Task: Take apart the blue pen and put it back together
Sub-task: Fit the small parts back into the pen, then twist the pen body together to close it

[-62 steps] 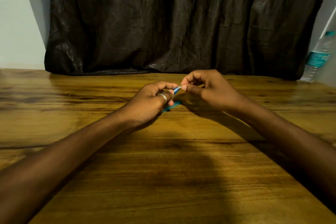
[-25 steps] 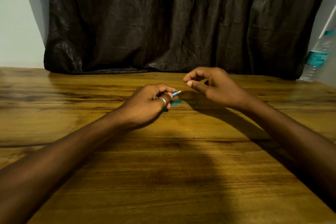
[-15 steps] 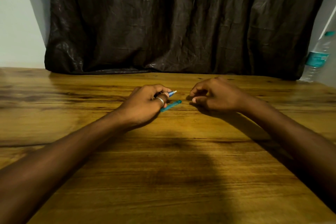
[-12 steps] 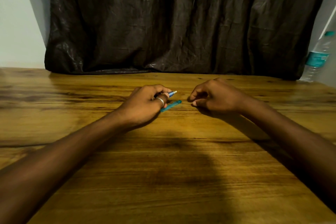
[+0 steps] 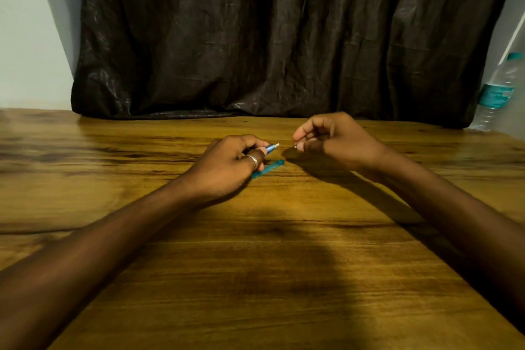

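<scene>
My left hand [image 5: 227, 167] rests on the wooden table [image 5: 255, 278] and grips the blue pen body [image 5: 270, 148], whose pale end pokes out to the right past my thumb. A separate translucent blue pen piece [image 5: 268, 169] lies on the table just under that hand's fingers, partly hidden by them. My right hand [image 5: 332, 140] hovers a little to the right, thumb and forefinger pinched on a tiny pale pen part [image 5: 295, 146] that is too small to identify. A narrow gap separates it from the pen body's end.
A dark crumpled curtain [image 5: 270, 37] hangs behind the table's far edge. A clear plastic water bottle [image 5: 495, 94] with a teal label stands at the far right. Pale walls show at both sides.
My right hand let go of the pen end, dropped to the table to the right, then rose again with its fingertips pinched on a small part. My left hand stayed put with the pen body.
</scene>
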The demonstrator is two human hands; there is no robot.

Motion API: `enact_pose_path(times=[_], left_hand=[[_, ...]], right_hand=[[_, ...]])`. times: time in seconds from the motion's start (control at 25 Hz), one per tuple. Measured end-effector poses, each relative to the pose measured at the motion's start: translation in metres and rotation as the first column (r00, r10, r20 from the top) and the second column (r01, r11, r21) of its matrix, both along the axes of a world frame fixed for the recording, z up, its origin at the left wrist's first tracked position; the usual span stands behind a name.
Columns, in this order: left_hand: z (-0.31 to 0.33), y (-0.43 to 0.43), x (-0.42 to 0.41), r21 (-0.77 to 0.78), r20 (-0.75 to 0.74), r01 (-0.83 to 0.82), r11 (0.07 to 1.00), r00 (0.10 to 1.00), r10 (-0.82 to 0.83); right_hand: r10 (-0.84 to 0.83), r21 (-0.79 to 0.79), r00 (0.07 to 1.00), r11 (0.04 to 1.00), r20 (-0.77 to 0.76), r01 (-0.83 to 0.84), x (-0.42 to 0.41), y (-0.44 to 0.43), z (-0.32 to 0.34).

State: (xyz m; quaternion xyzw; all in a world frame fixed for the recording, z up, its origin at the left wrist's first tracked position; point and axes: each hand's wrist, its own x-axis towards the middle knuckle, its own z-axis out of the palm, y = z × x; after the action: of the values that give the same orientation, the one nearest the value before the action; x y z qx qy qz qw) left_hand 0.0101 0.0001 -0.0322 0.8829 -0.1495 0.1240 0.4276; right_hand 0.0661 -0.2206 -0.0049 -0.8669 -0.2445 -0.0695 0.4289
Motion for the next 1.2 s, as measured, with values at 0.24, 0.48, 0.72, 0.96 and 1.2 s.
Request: enact_pose_path(times=[0.24,0.48,0.72,0.96,1.2], left_hand=[[-0.001,0.002,0.002,-0.009,0.003,0.027,1.000,1.000,-0.027],[-0.005,0.002,0.006,-0.012,0.012,0.048,0.999,0.999,-0.047],[-0.006,0.000,0.006,-0.033,0.007,0.059,0.998,0.998,-0.058],[-0.005,-0.001,0.005,-0.032,0.018,0.060,0.998,0.998,-0.059],[-0.006,0.001,0.007,-0.051,0.006,0.069,0.996,0.998,-0.069]], right_hand=[[0.094,0.329,0.986,0.943,-0.140,-0.043,-0.014,0.012,0.003],[0.120,0.324,0.980,0.944,-0.157,-0.064,-0.015,0.016,0.000],[0.142,0.335,0.975,0.939,-0.168,-0.079,-0.019,0.018,0.001],[0.129,0.228,0.986,0.968,-0.107,-0.102,-0.019,0.019,0.000],[0.139,0.242,0.985,0.964,-0.099,-0.112,-0.020,0.021,-0.001]])
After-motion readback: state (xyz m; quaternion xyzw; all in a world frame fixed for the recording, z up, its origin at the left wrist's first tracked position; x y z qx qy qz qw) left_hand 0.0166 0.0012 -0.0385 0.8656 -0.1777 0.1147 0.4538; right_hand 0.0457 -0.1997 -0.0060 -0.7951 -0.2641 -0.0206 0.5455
